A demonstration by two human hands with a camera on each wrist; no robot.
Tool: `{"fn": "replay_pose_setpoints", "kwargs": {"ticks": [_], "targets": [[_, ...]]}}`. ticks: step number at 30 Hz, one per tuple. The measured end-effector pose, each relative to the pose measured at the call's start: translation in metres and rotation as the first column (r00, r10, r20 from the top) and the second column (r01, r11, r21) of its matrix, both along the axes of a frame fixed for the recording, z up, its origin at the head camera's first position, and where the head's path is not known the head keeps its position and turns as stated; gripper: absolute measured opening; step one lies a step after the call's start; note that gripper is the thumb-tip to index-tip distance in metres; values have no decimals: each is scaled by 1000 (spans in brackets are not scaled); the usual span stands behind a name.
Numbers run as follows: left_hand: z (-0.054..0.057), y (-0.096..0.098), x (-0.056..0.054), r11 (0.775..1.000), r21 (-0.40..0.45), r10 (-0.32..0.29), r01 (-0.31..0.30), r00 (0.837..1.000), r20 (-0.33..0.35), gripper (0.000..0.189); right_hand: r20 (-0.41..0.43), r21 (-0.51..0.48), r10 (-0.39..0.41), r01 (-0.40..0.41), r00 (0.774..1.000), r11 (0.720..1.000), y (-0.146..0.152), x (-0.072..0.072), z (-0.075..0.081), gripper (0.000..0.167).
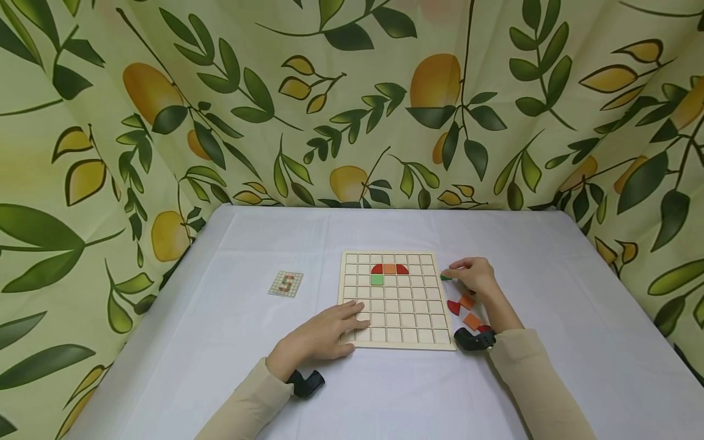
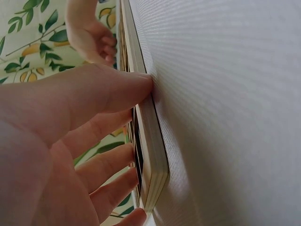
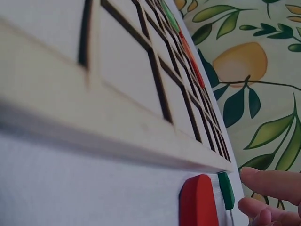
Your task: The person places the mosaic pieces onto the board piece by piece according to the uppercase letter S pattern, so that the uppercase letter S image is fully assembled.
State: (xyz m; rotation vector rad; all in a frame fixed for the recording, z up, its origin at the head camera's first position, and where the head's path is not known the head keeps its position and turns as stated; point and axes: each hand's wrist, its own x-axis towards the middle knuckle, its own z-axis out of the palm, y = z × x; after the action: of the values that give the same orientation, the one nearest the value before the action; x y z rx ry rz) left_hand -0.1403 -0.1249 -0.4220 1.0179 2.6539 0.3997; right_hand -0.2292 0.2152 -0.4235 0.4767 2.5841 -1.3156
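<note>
A wooden grid board (image 1: 396, 347) lies flat on the table. Set in it are a red quarter-circle (image 1: 377, 269), an orange square (image 1: 389, 269), another red quarter-circle (image 1: 403, 269) and a light green square (image 1: 376, 280). My left hand (image 1: 324, 333) rests at the board's near left corner. Its fingers (image 2: 108, 165) lie spread over the top and its thumb touches the side edge. Beyond the board's right edge, my right hand (image 1: 475, 275) hovers at a dark green piece (image 3: 226, 190). In the right wrist view, its fingertips appear just apart from that piece, which is partly hidden in the head view.
Right of the board lie a red quarter-circle (image 1: 453, 307), two orange squares (image 1: 472, 321) and a red piece (image 1: 484, 329) partly covered by the wrist camera (image 1: 474, 339). A small card (image 1: 286, 284) with an S-shaped pattern lies left of the board. A leaf-patterned curtain (image 1: 352, 122) surrounds the table.
</note>
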Motion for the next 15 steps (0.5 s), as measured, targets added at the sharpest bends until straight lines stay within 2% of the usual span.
{"fn": "replay_pose_setpoints", "kwargs": {"ticks": [4,10,15], "targets": [[0,0,0,1000,-1,-1,1,1000,3,49,1,29,-1,1,1000,1000,1,-3,-3,40],[2,0,1,1000,0,-4,4,1000,9,49,0,6,11,-11,1000,1000,3,-5,-6,33],[1,0,0,1000,1,-6,6,1000,4,49,-2,8,43,-43,999,999,4,-7,-5,35]]}}
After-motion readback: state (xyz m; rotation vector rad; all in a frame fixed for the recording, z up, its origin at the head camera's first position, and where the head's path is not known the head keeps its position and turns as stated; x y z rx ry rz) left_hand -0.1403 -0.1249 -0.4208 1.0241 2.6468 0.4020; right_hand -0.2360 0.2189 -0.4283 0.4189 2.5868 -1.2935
